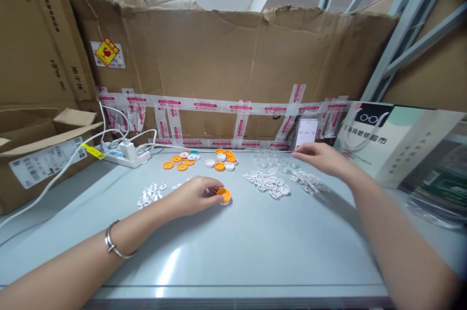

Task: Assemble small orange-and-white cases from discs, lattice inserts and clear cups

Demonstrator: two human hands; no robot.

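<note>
My left hand [199,198] is closed, thumb and fingers pinching the near side of a round orange-and-white plastic cap [224,196] on the table. My right hand [324,159] is stretched forward with its fingers extended at the lower edge of a phone [307,132], whose screen shows a timer. I cannot tell whether the fingertips touch the screen. Beside and below that hand are clear plastic cups [270,158] and two heaps of small white printed pieces, one nearer the middle [270,183] and one to the right [308,182]. No object is visible in the right hand.
Orange and white rings [182,166] and a cluster of caps [219,166] lie at the back. White pegs [149,194] sit left of my forearm. A power strip [129,158] with cables, an open carton [47,154], a paper bag [383,139] and a cardboard wall [219,57] border the table.
</note>
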